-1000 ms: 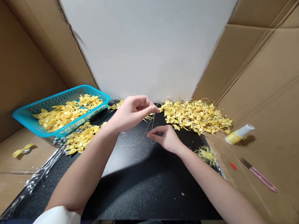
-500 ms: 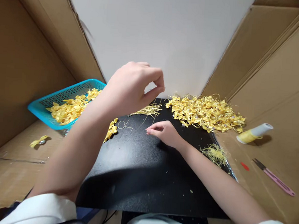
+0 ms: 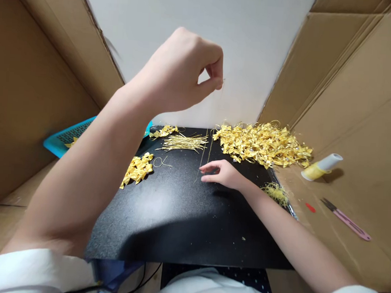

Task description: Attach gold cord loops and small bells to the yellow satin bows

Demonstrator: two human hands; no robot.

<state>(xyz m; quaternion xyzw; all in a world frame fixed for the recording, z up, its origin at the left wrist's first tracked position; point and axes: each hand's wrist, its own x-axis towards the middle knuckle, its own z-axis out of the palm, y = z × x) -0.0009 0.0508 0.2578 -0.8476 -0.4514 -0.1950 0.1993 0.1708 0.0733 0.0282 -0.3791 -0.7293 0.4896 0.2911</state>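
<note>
My left hand [image 3: 190, 71] is raised high over the black table, thumb and forefinger pinched on a thin yellow thread [image 3: 203, 151]. Two strands of it dangle toward the tabletop. Low over the table, my right hand [image 3: 226, 174] is beside the hanging strands, its thumb and fingertips slightly apart. Whether a fingertip touches a strand I cannot tell. Behind the hands lies a bundle of cut gold cords [image 3: 185, 142]. A loose curled thread [image 3: 162, 162] is on the table near several yellow bows [image 3: 138, 167].
A big heap of yellow bows with beads [image 3: 265, 144] is at the back right. Thread scraps [image 3: 276, 193], a thread spool [image 3: 322, 166], a red piece [image 3: 310, 208] and pink-handled tweezers [image 3: 346, 218] are on the right. My left forearm partly hides a blue basket [image 3: 54, 144]. Cardboard walls flank the table.
My left hand has risen, drawing the thread upward. My right hand's thumb and fingers have parted slightly. The view has shifted a little.
</note>
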